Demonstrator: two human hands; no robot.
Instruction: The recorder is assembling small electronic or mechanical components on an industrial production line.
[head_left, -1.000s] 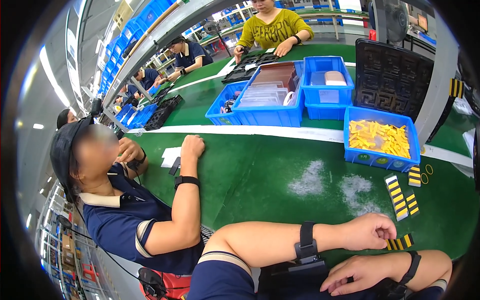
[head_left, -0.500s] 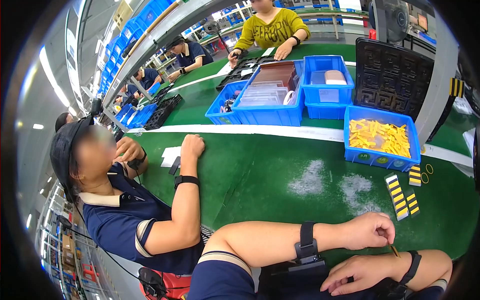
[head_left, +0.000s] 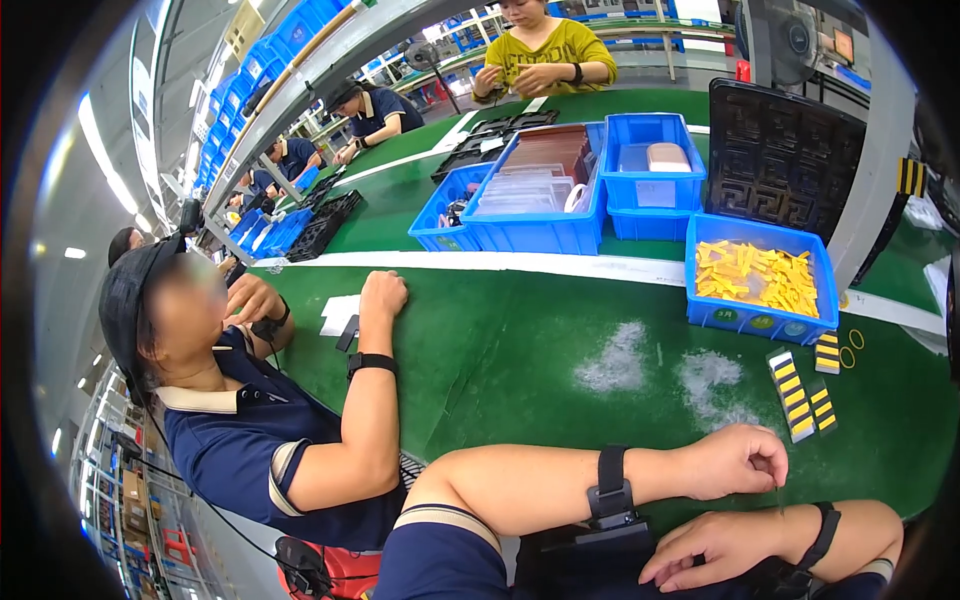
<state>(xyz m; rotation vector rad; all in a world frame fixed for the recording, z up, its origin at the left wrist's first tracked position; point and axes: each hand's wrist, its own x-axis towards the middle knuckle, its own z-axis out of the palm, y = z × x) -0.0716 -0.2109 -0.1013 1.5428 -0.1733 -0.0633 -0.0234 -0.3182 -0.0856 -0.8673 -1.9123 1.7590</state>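
Note:
My left hand (head_left: 735,462) reaches across from the left, thumb and forefinger pinched together just above my right wrist. A very thin thing (head_left: 779,495) shows below its fingertips, too small to name. My right hand (head_left: 712,548) rests low near the front edge, palm down, fingers stretched out and holding nothing. Beyond my left hand lie yellow-and-black striped sticker strips (head_left: 793,396) on the green tabletop (head_left: 500,370). Behind them stands a blue bin (head_left: 762,318) of small yellow pieces (head_left: 755,275).
Two rubber bands (head_left: 851,348) lie right of the strips. White powdery patches (head_left: 612,358) mark the table. Further back stand blue bins (head_left: 540,232) and an upright black tray (head_left: 785,160). A co-worker (head_left: 300,440) sits close on my left; another person (head_left: 550,55) sits across.
The dark sliver below my left fingertips now looks thinner and fainter. My hands stay nearly in place. The person across has raised both hands from the table and brought them together.

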